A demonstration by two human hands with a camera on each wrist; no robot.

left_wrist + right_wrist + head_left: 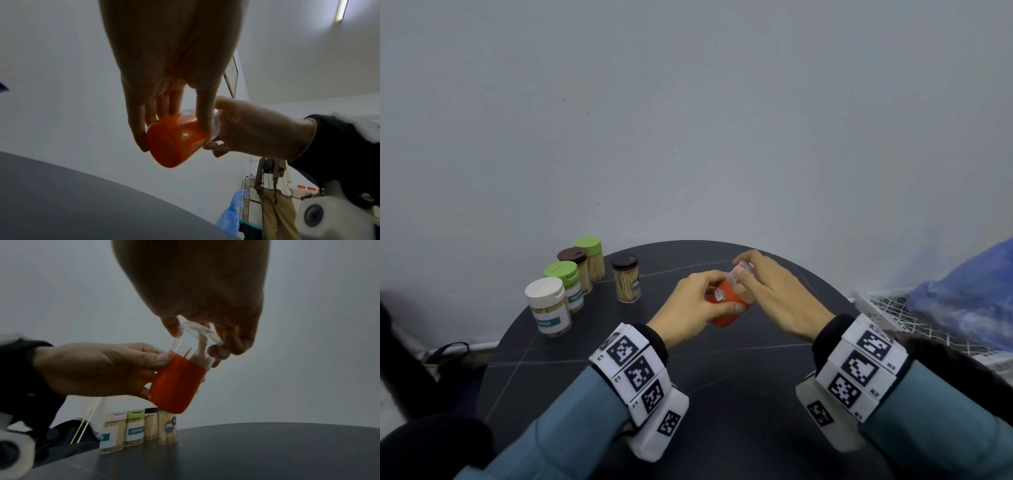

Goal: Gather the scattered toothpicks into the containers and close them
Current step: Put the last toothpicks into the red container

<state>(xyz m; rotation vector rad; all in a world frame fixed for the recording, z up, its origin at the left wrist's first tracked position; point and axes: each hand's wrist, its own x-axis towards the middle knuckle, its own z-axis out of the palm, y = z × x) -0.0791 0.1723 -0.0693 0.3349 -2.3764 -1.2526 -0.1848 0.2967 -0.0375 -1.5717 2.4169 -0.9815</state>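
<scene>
Nearest, two blue-sleeved forearms with white marker-printed wristbands reach over the round dark table [592, 349], whose near half shows bare surface. Above its middle, the left hand [690, 308] curls its fingers and thumb round the orange plastic base of a small toothpick container [724, 308], held tilted and clear of the tabletop. The right hand [767, 291] grips the container's clear plastic cap [195, 339] from above; the cap sits over the base, with pale toothpick tips [200, 359] showing inside (whether it is fully seated cannot be told). Farther left, near the table's far edge, stand five closed jars of toothpicks: a white-lidded jar [548, 308] and a green-lidded jar [566, 282], both labelled "TOOTHPICK", a brown-lidded jar [575, 270], another green-lidded jar [590, 258], and, slightly apart, a dark-lidded jar [626, 279] with an unreadable label. Behind rises a plain grey wall [688, 120].
</scene>
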